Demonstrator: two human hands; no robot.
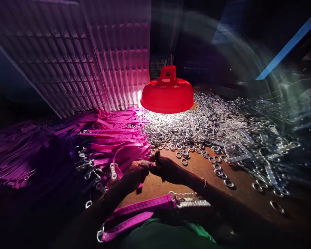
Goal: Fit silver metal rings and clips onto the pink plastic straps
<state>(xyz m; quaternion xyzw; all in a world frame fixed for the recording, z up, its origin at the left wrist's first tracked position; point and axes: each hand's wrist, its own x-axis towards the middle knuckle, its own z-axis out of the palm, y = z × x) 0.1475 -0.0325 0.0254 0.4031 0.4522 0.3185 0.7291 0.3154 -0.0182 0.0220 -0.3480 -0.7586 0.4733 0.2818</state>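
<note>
My left hand (139, 170) is closed over the wooden tabletop, fingers pinched, with pink strap showing beside and below it. Against its fingertips, my right hand (163, 168) is closed too; whatever lies between its fingers is dark and hidden. Closer to my body, a pink strap (142, 204) with a metal ring at one end and a silvery chain (193, 204) at the other lies looped. Left of my hands spreads a heap of pink straps (119, 140), several with metal fittings. Beyond my hands is a large pile of metal rings (171, 129).
A red lamp (168, 91) hangs low above the ring pile, lit underneath. Loose chains and metal pieces (241, 141) cover the right side. Corrugated sheets (119, 55) stand behind the straps. Scattered rings (220, 173) lie on the brown tabletop (191, 173). Green cloth (168, 235) is at the bottom.
</note>
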